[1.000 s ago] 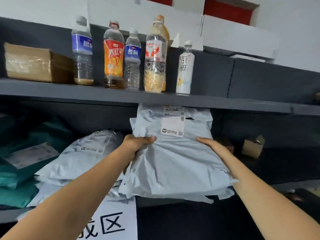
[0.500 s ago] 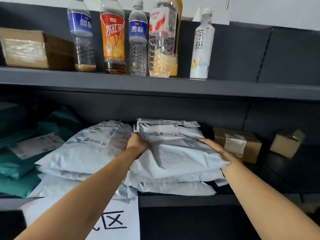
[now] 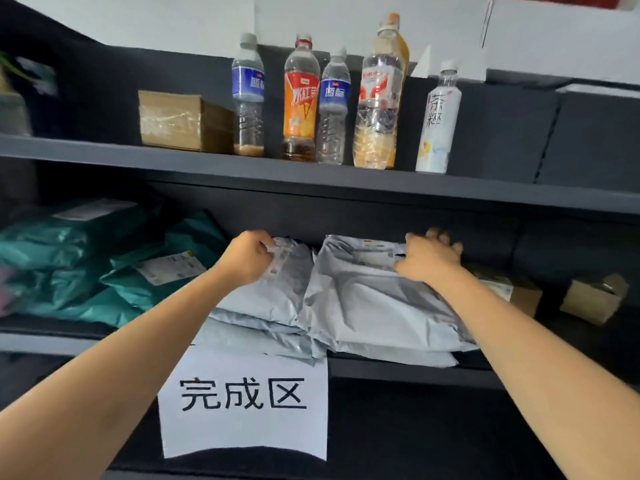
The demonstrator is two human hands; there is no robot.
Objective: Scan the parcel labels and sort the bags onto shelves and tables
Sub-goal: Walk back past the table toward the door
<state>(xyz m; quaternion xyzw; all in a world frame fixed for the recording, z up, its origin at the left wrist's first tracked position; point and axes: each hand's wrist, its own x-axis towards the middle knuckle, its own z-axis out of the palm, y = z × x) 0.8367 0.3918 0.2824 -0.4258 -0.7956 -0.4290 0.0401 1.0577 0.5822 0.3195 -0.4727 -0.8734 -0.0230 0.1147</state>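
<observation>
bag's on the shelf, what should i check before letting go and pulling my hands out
1. The right grey bag lies flat on its pile: ok.
2. Its label faces up: ok.
3. The left hand is free of the left grey bag: not ok, its fingers curl on that bag's label edge.
4. The right hand has let go its grip: cannot tell.
5. The pile fronts sit behind the shelf lip: cannot tell.
</observation>
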